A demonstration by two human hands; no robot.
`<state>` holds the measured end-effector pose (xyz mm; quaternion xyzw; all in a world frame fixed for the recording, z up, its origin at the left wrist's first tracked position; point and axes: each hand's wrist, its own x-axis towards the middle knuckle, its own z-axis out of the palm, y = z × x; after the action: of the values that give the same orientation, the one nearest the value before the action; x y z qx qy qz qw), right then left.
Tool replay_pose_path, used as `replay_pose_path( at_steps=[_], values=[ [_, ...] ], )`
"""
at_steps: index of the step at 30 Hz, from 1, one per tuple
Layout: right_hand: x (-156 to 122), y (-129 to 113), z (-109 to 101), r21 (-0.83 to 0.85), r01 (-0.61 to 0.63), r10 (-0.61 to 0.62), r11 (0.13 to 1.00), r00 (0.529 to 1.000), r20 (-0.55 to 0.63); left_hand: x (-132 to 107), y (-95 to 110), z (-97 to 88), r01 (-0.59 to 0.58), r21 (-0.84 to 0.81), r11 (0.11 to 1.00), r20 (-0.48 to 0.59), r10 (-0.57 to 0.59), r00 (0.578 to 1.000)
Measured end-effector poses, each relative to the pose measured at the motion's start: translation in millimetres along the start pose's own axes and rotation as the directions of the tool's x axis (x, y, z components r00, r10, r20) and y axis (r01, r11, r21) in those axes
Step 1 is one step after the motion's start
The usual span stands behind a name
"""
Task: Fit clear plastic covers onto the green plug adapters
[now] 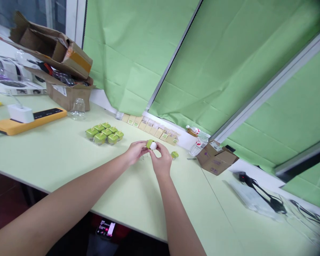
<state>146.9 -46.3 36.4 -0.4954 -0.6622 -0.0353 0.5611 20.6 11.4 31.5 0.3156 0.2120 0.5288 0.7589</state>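
Note:
Above the middle of the table, my left hand [135, 152] and my right hand [162, 160] meet around a small green-and-white piece [151, 144]. Its green part is a curved band or cap on the left, and a rounded white part shows on the right. Fingertips of both hands pinch it. Just right of my right hand, a small green-topped item [174, 154] rests on the table. Something clear shows under my left fingers, too faint to name. To the left stands a group of several small green-topped clear containers [104, 134].
Small tan boxes [150, 127] line the wall. On the left are an orange power strip [42, 119], a clear jar [78, 108] and open cardboard boxes [66, 94]. To the right lie plastic bottles [197, 145], a carton [216, 158] and black cables [266, 195]. A lit phone [106, 228] is below the table edge.

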Motion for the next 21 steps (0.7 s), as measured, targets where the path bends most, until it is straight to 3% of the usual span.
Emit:
replay_pose_path(
  at_steps=[5, 9, 14, 17, 21],
  values=[
    [-2.2, 0.5, 2.9, 0.012, -0.053, 0.053, 0.999, 0.999, 0.003, 1.2, -0.4, -1.9, 0.007, -0.004, 1.0, 0.007, -0.007, 1.0],
    [0.3, -7.7, 4.8, 0.158, -0.105, 0.106, 0.982, 0.994, -0.002, 1.9, 1.6, -2.6, -0.034, 0.006, 0.999, -0.022, 0.035, 0.999],
    [3.1, -6.0, 8.5, 0.37, -0.349, 0.34, 0.861, 0.936, 0.092, 3.9, 5.1, -1.0, -0.2, 0.214, 0.956, 0.03, 0.198, 0.98],
    [3.9, -0.1, 7.9, 0.391, -0.456, 0.422, 0.8, 0.89, 0.174, 5.4, 6.7, -2.4, -0.376, 0.446, 0.812, 0.104, 0.37, 0.923],
    [4.2, 9.9, 4.9, 0.36, -0.499, 0.474, 0.789, 0.866, 0.161, 6.1, 13.4, -9.6, -0.557, 0.649, 0.518, 0.278, 0.52, 0.807]
  ],
)
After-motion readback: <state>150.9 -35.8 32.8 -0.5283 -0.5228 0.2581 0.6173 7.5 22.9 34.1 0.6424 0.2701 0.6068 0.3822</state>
